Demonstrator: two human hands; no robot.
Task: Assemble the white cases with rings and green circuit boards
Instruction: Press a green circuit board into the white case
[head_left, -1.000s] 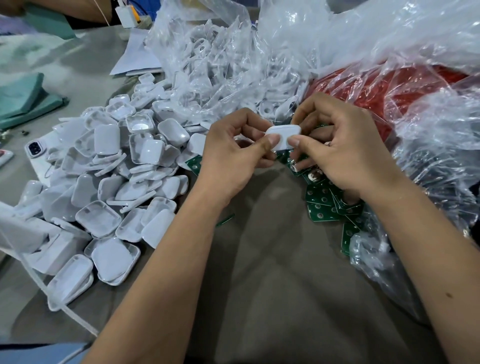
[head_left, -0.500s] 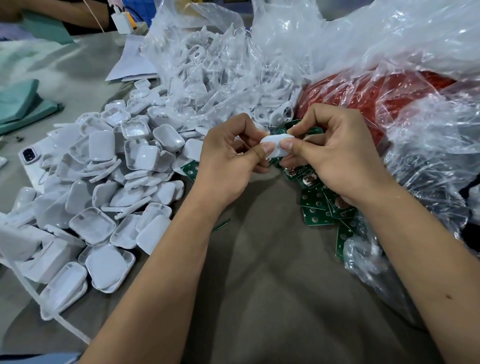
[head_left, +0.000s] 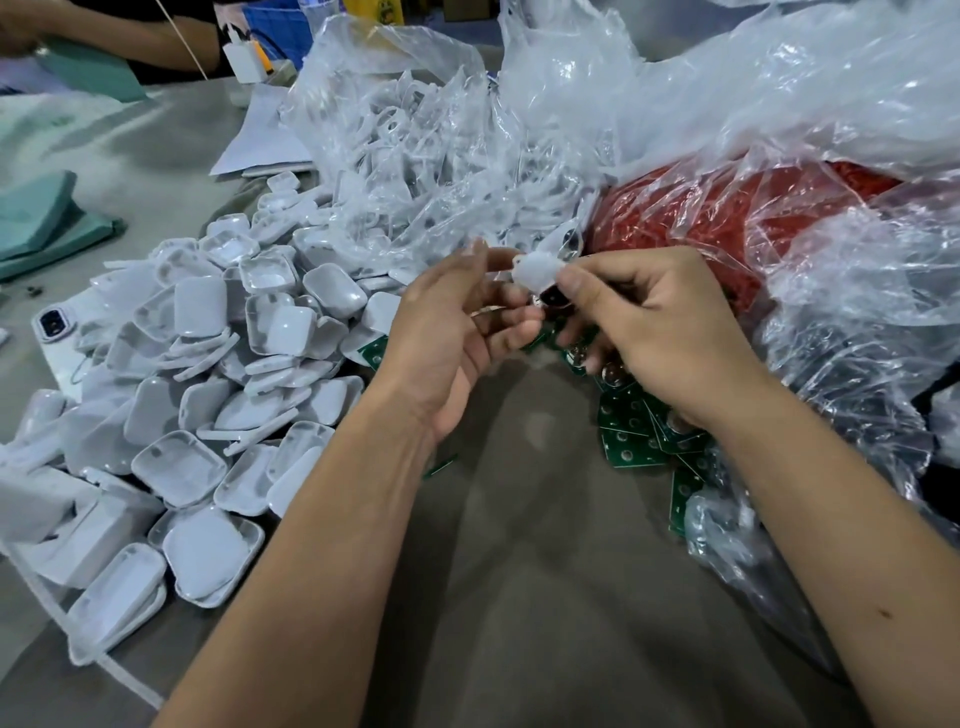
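R hand (head_left: 670, 332) pinching white case (head_left: 537, 270) by edge; L hand (head_left: 452, 332) loosening, fingers relaxed beside it. Looking light, stiff, slick; gripping rims prob. safest.

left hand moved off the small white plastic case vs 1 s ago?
Yes. The left hand has opened and drawn back left, toward the pile of white cases; the right hand alone pinches the small white plastic case.

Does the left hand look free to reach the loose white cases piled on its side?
Probably yes: the left hand is letting go of the white case the right hand pinches, and the pile of white cases lies uncovered beside it.
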